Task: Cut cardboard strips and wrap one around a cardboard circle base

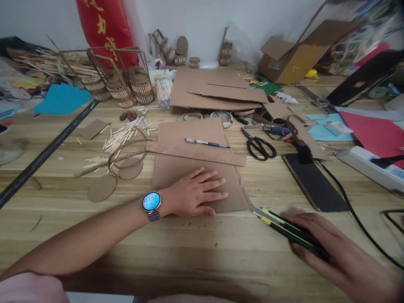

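The left hand (pixel 200 191), fingers spread and pressing, lies on the cardboard sheet (pixel 172 168) on the table (pixel 104 235); the sheet looks light and stiff but easily creased, best steadied flat-palmed. Just beside its near right corner points a utility knife (pixel 279 225), seemingly light and rigid, safest held well back, where the right hand's (pixel 336 248) fingers wrap it.

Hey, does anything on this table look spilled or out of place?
Possibly the thin pale sticks left of the cardboard sheet under the left hand: they lie in a loose, crisscrossed pile with strays beside it, as if spilled.
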The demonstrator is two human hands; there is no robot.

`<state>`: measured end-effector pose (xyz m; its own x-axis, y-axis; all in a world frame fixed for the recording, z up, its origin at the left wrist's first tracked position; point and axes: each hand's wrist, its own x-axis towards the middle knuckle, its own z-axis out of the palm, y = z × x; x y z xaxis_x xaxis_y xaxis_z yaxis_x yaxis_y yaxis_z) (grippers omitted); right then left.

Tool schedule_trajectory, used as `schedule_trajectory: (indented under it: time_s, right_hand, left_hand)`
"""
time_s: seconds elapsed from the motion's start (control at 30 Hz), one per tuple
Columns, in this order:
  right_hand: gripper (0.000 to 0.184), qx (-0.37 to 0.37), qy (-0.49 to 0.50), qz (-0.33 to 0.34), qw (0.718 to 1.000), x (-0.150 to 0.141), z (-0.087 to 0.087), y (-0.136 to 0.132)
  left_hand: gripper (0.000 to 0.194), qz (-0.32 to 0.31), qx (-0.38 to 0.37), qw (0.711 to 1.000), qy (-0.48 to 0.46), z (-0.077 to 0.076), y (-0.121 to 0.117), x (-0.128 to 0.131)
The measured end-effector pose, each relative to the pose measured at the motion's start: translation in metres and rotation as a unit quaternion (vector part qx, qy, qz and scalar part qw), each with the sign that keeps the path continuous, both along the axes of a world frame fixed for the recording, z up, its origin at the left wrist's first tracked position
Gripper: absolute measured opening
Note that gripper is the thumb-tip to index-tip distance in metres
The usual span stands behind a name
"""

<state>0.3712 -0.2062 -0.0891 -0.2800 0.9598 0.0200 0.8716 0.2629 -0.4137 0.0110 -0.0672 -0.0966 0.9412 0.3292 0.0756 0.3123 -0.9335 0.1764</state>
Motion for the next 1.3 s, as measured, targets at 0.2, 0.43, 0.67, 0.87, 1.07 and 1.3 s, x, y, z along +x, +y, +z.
schedule_trajectory:
  time_s: [0.2,0.43,0.67,0.87,1.07,1.3]
  right_hand:
    - [0.037,0.063,-0.018,0.034,0.997,-0.022,0.01,0.004]
    - [0.046,0.089,-0.024,0.039,0.995,-0.013,-0.006,-0.017]
    - [0.047,0.068,-0.025,0.016,0.997,-0.026,-0.007,-0.028]
    - [0.048,0.08,-0.035,0.031,0.996,-0.029,-0.008,-0.032]
    - [0.05,0.097,-0.04,0.036,0.994,-0.029,-0.01,-0.033]
    - [0.048,0.096,-0.041,0.026,0.994,-0.036,-0.009,-0.033]
  left_hand:
    - [0.057,0.01,-0.006,1.0,0.017,0.002,0.001,0.002]
    - [0.053,0.022,-0.005,1.0,0.005,-0.001,0.001,0.002]
    - [0.053,0.021,-0.009,1.0,0.003,0.0,0.002,0.002]
    - [0.054,0.013,-0.014,1.0,0.009,0.001,0.002,0.003]
    - [0.052,0.026,-0.012,0.999,0.016,0.001,0.002,0.003]
    - [0.052,0.032,-0.001,0.999,0.005,-0.002,0.002,0.004]
